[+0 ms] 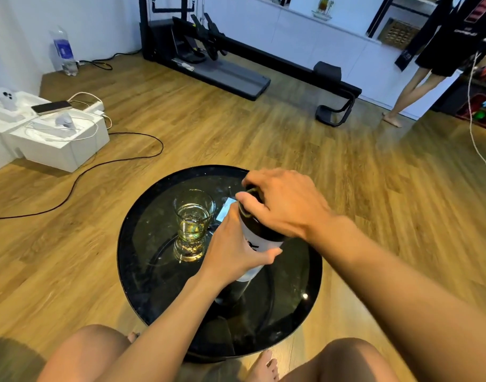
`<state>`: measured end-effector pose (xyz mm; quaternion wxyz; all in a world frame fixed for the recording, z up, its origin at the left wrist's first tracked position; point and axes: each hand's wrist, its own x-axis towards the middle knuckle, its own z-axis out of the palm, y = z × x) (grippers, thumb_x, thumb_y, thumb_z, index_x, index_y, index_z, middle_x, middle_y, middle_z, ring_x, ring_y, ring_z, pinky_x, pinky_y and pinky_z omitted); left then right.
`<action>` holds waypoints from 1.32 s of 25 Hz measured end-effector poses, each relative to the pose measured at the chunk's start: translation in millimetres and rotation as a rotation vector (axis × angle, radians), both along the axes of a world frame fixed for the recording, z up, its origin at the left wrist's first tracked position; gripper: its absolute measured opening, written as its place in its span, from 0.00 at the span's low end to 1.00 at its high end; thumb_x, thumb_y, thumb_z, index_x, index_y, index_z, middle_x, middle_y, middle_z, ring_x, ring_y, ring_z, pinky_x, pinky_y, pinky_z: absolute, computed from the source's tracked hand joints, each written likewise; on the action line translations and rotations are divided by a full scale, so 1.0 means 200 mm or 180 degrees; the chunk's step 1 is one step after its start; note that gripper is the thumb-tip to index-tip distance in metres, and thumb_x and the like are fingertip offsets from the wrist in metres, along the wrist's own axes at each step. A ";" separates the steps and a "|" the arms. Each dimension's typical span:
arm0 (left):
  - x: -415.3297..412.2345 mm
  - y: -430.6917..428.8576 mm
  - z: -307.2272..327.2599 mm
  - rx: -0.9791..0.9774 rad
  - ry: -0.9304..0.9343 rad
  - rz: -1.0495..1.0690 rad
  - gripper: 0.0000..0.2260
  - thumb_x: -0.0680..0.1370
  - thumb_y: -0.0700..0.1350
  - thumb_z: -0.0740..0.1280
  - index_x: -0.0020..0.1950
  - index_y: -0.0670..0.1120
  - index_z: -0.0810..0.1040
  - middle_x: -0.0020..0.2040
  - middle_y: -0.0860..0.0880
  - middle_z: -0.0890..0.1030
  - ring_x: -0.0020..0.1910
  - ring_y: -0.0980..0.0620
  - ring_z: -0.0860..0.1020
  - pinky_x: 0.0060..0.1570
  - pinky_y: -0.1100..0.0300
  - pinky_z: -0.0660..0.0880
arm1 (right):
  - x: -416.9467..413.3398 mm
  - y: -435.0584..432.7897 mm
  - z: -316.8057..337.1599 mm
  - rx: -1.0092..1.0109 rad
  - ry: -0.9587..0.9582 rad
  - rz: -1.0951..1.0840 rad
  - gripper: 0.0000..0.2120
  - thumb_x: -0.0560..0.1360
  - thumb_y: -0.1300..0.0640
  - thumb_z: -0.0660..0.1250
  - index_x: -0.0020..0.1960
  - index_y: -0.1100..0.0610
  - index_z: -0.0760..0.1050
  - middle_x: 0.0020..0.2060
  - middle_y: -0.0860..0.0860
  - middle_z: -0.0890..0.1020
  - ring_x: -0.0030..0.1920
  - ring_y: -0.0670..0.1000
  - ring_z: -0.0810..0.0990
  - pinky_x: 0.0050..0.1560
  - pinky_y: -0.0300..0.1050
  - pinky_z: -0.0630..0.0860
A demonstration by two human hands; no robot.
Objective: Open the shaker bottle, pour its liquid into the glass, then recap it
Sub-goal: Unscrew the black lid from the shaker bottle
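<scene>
left hand: my left hand [230, 250] is wrapped around the middle of the white plastic shaker bottle with the dark top [259, 238], holding it upright on the round black glass table [131, 244].
right hand: my right hand [286, 205] is closed over the black lid [248, 201], thumb and fingers clamped on its rim; i judge this is the recapping twist, though from this one view it could equally be the opening one.
glass: the clear drinking glass [193, 216] stands just beside the bottle on its left, about half full of pale yellow liquid, so the pour looks done.
risk, lid: if i cross the thread or stop short, the lid sits crooked and leaks; my palm hides the seam, so i cannot check the seating.
risk, glass: my left knuckles are near the glass; a jerk of the bottle while twisting could knock it over onto the slick tabletop.
risk, base: the bottle's foot is hidden behind my wrist; a hard twist could skid it.
writing, bottle: a dark mark shows on the white wall, mostly covered, unreadable.
writing, elsewhere: a small pale card [225, 208] lies behind the bottle, nothing on it legible; white lettering on black clothing hanging at far right [465, 31] is too small to read.
</scene>
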<state>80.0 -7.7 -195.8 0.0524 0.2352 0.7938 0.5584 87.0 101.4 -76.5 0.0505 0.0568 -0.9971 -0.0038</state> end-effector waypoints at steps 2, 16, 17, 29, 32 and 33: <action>0.00 -0.01 -0.01 0.0012 -0.0002 -0.0032 0.41 0.62 0.55 0.79 0.69 0.52 0.62 0.60 0.55 0.75 0.58 0.57 0.75 0.54 0.58 0.75 | 0.02 0.04 0.04 0.0085 -0.0302 0.0290 0.30 0.78 0.33 0.46 0.62 0.49 0.76 0.59 0.50 0.83 0.64 0.54 0.77 0.61 0.54 0.69; -0.01 0.01 -0.02 0.0108 -0.0227 -0.0025 0.37 0.58 0.58 0.77 0.62 0.55 0.64 0.53 0.55 0.79 0.52 0.58 0.78 0.47 0.59 0.77 | -0.01 -0.10 0.00 -0.0116 -0.0531 -0.1361 0.31 0.79 0.32 0.47 0.72 0.50 0.68 0.69 0.54 0.73 0.70 0.60 0.67 0.63 0.67 0.62; -0.01 0.01 -0.01 0.0124 -0.0207 -0.0025 0.37 0.58 0.58 0.77 0.62 0.55 0.64 0.52 0.56 0.79 0.51 0.59 0.78 0.45 0.60 0.77 | -0.01 -0.12 0.00 -0.0186 -0.0504 -0.1481 0.30 0.80 0.34 0.49 0.71 0.51 0.69 0.67 0.55 0.74 0.68 0.60 0.67 0.61 0.65 0.63; -0.02 0.00 -0.03 0.0070 -0.0152 0.0037 0.38 0.58 0.59 0.77 0.63 0.51 0.67 0.53 0.55 0.79 0.53 0.56 0.79 0.49 0.55 0.78 | -0.03 -0.03 0.09 -0.0593 -0.0846 -0.0483 0.34 0.76 0.35 0.64 0.76 0.51 0.65 0.70 0.55 0.69 0.73 0.59 0.61 0.70 0.58 0.65; -0.03 0.01 -0.04 -0.0004 -0.0098 0.0019 0.37 0.59 0.60 0.77 0.63 0.53 0.67 0.53 0.57 0.79 0.54 0.57 0.78 0.49 0.57 0.77 | -0.04 -0.03 0.10 -0.0520 -0.1178 -0.1001 0.44 0.72 0.29 0.63 0.78 0.53 0.56 0.74 0.57 0.61 0.75 0.62 0.59 0.70 0.63 0.65; -0.04 0.01 -0.04 0.0013 -0.0122 0.0021 0.38 0.58 0.59 0.78 0.63 0.53 0.66 0.53 0.57 0.79 0.53 0.58 0.78 0.48 0.57 0.77 | -0.05 -0.06 0.06 -0.0383 -0.1128 -0.1341 0.45 0.72 0.29 0.61 0.77 0.56 0.56 0.73 0.60 0.62 0.72 0.64 0.62 0.67 0.63 0.68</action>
